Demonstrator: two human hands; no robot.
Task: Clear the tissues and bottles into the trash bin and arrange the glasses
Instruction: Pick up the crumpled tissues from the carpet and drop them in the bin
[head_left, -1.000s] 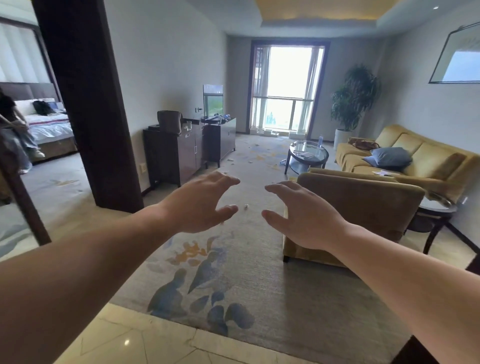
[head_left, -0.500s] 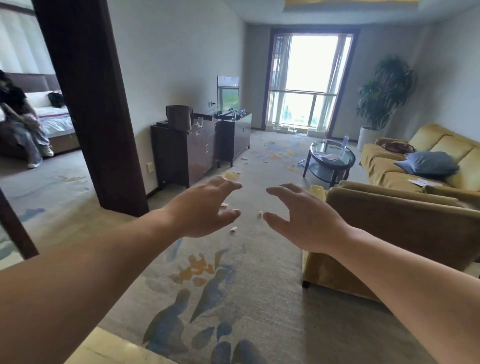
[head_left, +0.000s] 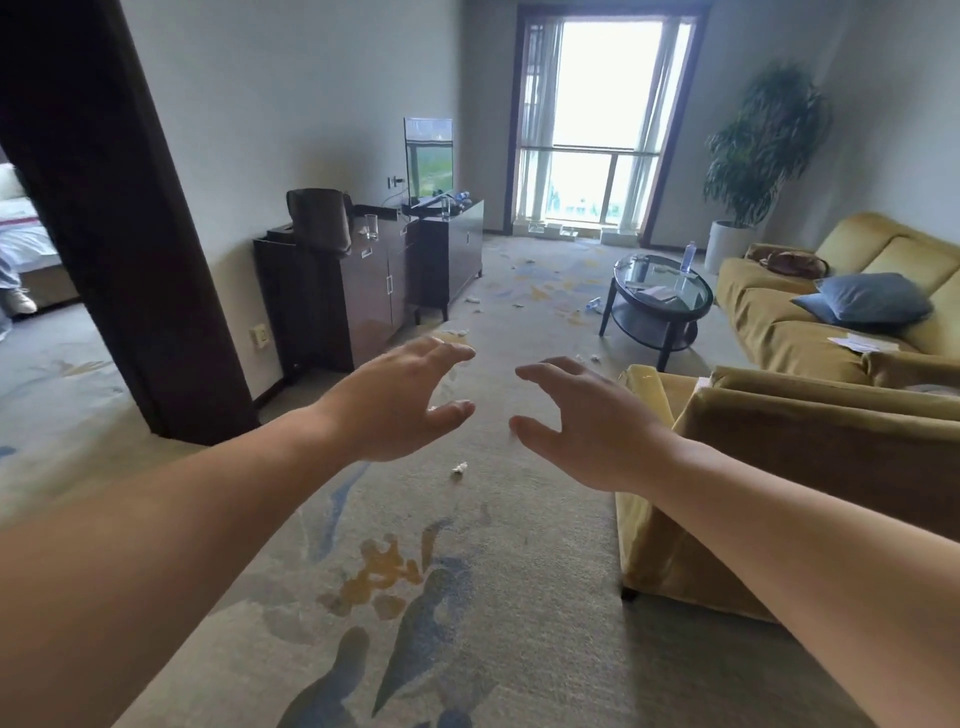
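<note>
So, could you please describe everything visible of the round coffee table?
The coffee table has a round glass top in a dark frame, dark legs and a lower shelf. It stands upright on the carpet beside the yellow sofa. A clear bottle stands near its far edge; flat papers lie on the glass.

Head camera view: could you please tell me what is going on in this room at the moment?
A person holds both arms out over the carpet, left hand and right hand open and holding nothing. Crumpled tissues lie scattered on it, the nearest beneath the hands. A bottle stands on the coffee table, and a glass sits on the cabinet.
</note>
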